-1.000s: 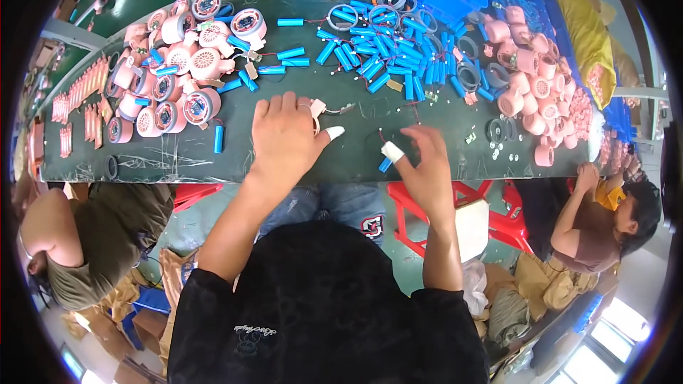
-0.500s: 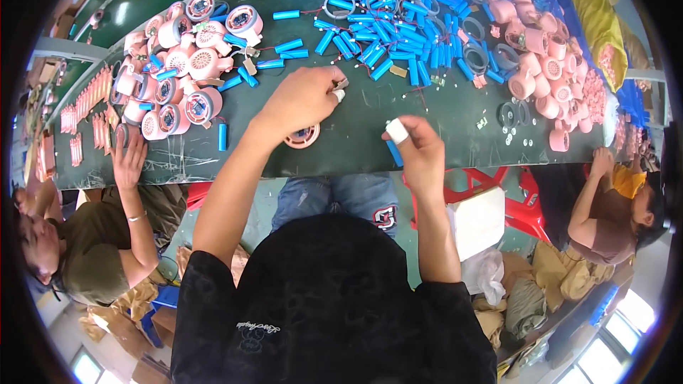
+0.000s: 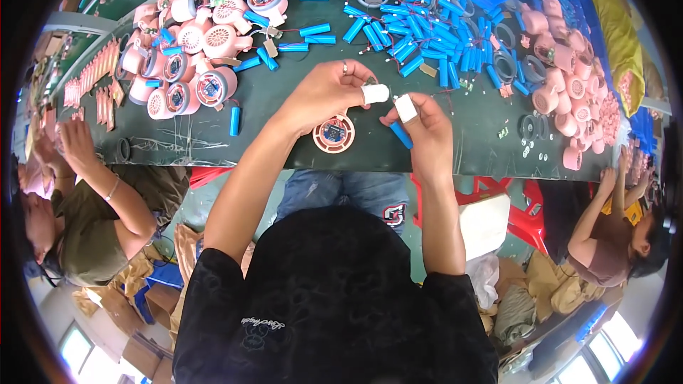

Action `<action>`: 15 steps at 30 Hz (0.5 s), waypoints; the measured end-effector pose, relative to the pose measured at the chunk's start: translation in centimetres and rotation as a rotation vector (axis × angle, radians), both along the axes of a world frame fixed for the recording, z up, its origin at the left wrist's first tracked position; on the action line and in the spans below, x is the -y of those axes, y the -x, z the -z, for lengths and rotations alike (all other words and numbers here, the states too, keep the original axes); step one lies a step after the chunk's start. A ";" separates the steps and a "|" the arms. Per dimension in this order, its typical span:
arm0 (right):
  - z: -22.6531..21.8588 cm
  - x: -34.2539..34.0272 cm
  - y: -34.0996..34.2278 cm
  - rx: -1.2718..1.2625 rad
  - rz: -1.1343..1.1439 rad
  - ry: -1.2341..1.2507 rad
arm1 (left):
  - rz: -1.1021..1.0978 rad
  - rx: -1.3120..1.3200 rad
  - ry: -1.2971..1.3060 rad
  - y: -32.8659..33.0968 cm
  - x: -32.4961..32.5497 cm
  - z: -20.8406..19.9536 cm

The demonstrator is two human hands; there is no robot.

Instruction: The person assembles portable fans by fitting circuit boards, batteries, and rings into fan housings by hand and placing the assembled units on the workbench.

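Blue cylinder (image 3: 402, 136) at table's (image 3: 484, 146) near middle, gripped in right hand (image 3: 431, 135); apparently not yet inside pink round housing (image 3: 334, 133), just left, circuit board already seated. Left hand (image 3: 329, 94) pinches small dark piece (image 3: 370, 81); hands close, apart. Wire joining: cannot tell. Far: many loose cylinders (image 3: 427, 39) left.

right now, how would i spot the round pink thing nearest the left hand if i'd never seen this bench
Find the dark green table and the middle of its near edge. Just in from that edge, beside the left hand, is a round pink housing with a circuit board in its face. Unlike the similar heaped housings to the left, it sits apart from the pile.
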State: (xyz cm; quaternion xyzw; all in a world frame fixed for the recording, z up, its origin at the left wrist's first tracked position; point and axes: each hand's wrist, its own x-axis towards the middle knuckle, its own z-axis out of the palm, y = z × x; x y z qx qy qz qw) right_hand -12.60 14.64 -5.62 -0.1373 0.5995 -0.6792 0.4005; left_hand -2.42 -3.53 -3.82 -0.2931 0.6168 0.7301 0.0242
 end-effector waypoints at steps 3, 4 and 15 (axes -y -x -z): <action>0.0 0.7 -0.3 -0.077 -0.006 -0.017 | 0.009 -0.107 0.000 -0.3 0.0 1.5; 0.2 1.0 -0.5 -0.120 -0.004 -0.020 | 0.010 -0.128 0.010 -0.1 -0.2 1.3; -0.4 0.2 1.2 0.383 -0.108 0.027 | 0.063 -0.160 0.373 -0.3 -0.9 -0.8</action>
